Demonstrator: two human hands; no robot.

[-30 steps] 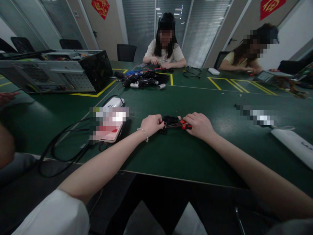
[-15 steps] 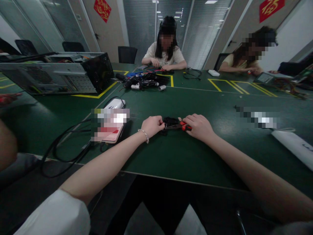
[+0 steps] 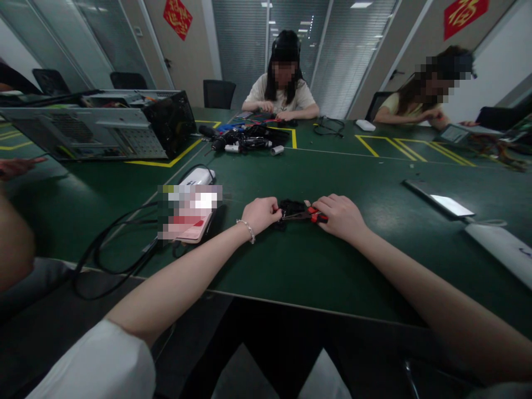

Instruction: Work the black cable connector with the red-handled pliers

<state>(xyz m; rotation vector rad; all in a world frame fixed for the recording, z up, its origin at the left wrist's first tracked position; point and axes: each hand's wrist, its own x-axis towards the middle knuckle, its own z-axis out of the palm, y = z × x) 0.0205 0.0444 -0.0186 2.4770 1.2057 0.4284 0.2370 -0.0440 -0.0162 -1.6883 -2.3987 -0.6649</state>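
My right hand [image 3: 341, 216] is closed round the red-and-black handles of a pair of pliers [image 3: 312, 215], whose metal jaws point left. My left hand [image 3: 260, 215], with a bracelet at the wrist, pinches the edge of a small black part [image 3: 292, 207], which looks like a bundle of black cable or plastic. The jaws reach in at this part close to my left fingertips. Its exact kind is too dark to tell, and what the jaws grip cannot be made out.
An open computer case [image 3: 124, 130] lies at the left. A heap of tools and cables [image 3: 249, 137] is at the far middle. Left of my hands are a phone [image 3: 189, 224], a white power bank [image 3: 200, 177] and black cables [image 3: 93, 255]. Another phone [image 3: 436, 198] lies right. Other people sit around the table.
Both hands keep the same hold on the black part and the pliers. The whole view has shifted slightly; a co-worker's hand at the left has moved a little to the right.
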